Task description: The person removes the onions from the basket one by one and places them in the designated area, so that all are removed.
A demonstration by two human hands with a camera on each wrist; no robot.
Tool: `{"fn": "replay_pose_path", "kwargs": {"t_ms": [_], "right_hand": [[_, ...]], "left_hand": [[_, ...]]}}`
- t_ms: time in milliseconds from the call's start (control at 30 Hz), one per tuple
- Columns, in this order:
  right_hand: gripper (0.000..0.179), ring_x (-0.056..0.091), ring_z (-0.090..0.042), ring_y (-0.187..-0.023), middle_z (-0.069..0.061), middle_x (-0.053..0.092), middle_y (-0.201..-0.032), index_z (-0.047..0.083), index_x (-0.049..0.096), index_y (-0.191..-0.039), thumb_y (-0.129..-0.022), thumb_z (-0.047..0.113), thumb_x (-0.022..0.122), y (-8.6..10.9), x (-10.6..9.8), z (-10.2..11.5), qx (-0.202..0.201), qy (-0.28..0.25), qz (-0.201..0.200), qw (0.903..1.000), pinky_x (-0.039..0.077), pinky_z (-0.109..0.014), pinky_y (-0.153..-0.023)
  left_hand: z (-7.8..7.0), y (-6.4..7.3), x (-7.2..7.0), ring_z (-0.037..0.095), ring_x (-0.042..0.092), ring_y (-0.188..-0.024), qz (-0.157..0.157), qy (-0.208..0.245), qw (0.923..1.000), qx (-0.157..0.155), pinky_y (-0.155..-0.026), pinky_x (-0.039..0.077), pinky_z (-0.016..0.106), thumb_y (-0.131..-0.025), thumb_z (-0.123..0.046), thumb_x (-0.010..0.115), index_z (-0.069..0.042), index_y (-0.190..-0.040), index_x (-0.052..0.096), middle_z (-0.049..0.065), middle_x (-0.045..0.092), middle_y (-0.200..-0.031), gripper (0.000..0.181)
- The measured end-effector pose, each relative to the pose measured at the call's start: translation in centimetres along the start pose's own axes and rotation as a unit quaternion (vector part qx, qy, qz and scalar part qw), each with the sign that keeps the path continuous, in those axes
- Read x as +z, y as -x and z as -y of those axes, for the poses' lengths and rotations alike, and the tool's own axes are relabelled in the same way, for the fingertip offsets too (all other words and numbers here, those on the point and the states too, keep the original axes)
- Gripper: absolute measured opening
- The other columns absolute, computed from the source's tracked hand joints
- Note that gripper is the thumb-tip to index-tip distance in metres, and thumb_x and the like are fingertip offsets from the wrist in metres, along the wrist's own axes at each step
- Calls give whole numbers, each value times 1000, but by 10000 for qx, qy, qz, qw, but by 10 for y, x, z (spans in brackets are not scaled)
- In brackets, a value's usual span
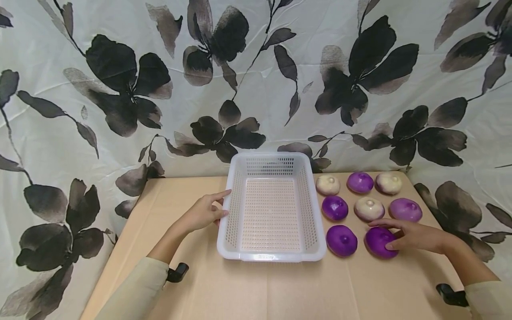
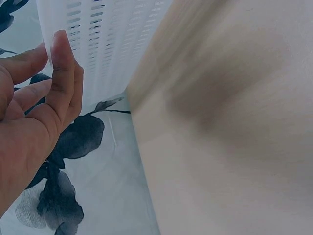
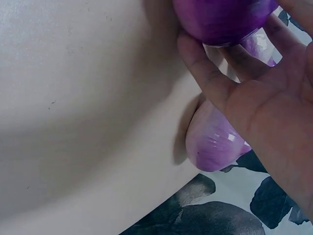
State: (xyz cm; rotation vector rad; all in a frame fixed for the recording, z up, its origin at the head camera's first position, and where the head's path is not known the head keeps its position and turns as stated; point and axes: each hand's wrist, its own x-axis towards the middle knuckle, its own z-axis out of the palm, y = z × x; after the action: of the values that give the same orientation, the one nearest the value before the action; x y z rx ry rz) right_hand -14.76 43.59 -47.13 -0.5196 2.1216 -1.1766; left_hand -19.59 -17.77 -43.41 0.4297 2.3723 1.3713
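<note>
A white plastic basket (image 1: 272, 255) with perforated sides sits upright on the table, its inside bare. My left hand (image 1: 201, 214) holds its left rim, the fingertips and thumb at the edge; in the left wrist view the fingers (image 2: 62, 58) overlap the slotted wall. To the basket's right, my right hand (image 1: 420, 235) grips a dark purple onion (image 1: 377, 243) at the near right of a group, thumb on the near side and fingers over the far side. Another purple onion (image 1: 342, 241) lies between it and the basket. A paler onion (image 3: 215, 139) shows below the right hand.
Behind the gripped one stand several more onions in rows: purple (image 1: 334, 208), pale (image 1: 369, 209) and light purple (image 1: 406, 210), with a pale one (image 1: 328, 184) close against the basket. A beige table (image 1: 256, 293) bears everything. Floral cloth (image 1: 280, 102) hangs behind its back edge.
</note>
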Motion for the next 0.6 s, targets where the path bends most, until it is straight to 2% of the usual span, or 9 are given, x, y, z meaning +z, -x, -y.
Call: {"fn": "replay_pose_path", "kwargs": {"t_ms": [267, 400, 467, 600], "right_hand": [[55, 51, 8, -118, 0, 51, -145, -1, 46, -151, -101, 11, 64, 1, 0, 2, 54, -50, 24, 10000, 51, -14, -91], [55, 51, 7, -117, 5, 52, -144, -2, 44, -152, -101, 11, 62, 2, -1, 3, 113, -114, 53, 9999, 52, -15, -91], [55, 52, 6, -118, 3, 52, -145, -2, 43, -152, -102, 11, 61, 3, -2, 5, 119, -97, 66, 9999, 52, -16, -91], [56, 53, 9, -118, -19, 50, -148, -2, 43, -152, -101, 11, 62, 5, -6, 8, 150, -27, -4, 9999, 53, -17, -91]], "left_hand": [[1, -1, 0, 17, 68, -70, -8, -66, 9999, -79, -62, 62, 31, -97, 4, 65, 1, -158, 37, 28, 53, -120, 67], [2, -2, 0, 17, 68, -69, -6, -114, 9999, -79, -64, 63, 35, -97, 4, 65, 1, -158, 37, 27, 54, -120, 67], [2, -2, 0, 17, 68, -69, -4, -128, 9999, -61, -65, 64, 39, -97, 3, 65, 1, -158, 37, 27, 54, -119, 67], [2, -2, 0, 17, 68, -70, -19, -119, 9999, -39, -65, 64, 38, -97, 4, 65, 1, -158, 37, 27, 54, -119, 67]]}}
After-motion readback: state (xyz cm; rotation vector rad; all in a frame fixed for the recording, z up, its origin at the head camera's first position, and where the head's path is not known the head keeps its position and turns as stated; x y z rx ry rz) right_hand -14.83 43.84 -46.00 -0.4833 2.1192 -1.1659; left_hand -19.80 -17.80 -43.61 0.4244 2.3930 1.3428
